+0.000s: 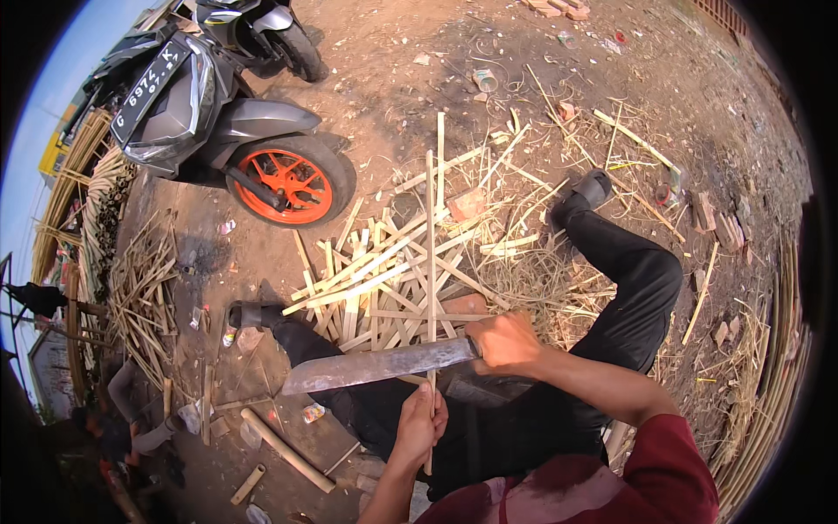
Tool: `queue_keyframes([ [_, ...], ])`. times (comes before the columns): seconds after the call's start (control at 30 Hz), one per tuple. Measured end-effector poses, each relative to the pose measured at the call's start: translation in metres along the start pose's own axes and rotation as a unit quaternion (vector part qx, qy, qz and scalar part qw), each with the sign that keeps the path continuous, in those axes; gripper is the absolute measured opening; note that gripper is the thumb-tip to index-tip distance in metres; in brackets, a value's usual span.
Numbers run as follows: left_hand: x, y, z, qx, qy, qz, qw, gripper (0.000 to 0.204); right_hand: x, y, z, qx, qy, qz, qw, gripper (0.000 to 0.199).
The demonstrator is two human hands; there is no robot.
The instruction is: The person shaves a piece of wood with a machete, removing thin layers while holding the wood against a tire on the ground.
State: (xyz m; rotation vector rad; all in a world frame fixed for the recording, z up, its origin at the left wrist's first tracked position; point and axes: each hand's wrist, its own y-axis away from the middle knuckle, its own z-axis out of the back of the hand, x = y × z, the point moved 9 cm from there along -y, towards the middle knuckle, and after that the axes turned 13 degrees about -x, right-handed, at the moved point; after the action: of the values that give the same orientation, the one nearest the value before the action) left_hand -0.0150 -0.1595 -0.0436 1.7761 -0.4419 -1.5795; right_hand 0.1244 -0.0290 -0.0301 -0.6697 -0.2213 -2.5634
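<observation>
My right hand [506,343] is closed round the handle of a machete [375,365]. Its broad, stained blade points left, lying across a long, thin bamboo strip [431,253]. Just below the blade, my left hand [422,421] pinches that strip, whose lower end sticks out beneath my fingers. The strip runs up and away over a heap of split bamboo pieces [353,278] between my outstretched legs. Another pale strip [440,144] shows beside its far end; whether the two are joined I cannot tell. My right fingers hide the machete's handle.
Thin shavings [532,279] lie right of the heap. A parked motorcycle [196,113] with an orange wheel stands at far left, another behind it. Bamboo tubes [284,450] lie at lower left, near another person [131,428]. Long poles [768,384] line the right edge.
</observation>
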Motion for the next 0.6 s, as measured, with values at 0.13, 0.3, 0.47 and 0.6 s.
queue_keyframes([
  [0.13,0.034,0.031,0.021,0.004,-0.024,0.072,0.997,0.045,-0.123,-0.039,0.027,-0.105,0.017,-0.216,0.971,0.039],
  [0.3,0.048,0.024,0.023,-0.014,-0.039,0.062,0.997,0.045,-0.13,-0.03,0.05,-0.119,-0.019,-0.201,0.972,0.032],
  [0.47,0.038,0.017,0.022,-0.014,-0.09,-0.013,0.996,0.047,-0.029,0.01,0.016,-0.092,0.002,0.068,0.993,0.033],
  [0.6,0.058,0.049,0.058,-0.001,-0.129,0.052,0.99,0.047,-0.222,-0.024,0.052,-0.194,0.008,-0.296,0.935,0.025],
])
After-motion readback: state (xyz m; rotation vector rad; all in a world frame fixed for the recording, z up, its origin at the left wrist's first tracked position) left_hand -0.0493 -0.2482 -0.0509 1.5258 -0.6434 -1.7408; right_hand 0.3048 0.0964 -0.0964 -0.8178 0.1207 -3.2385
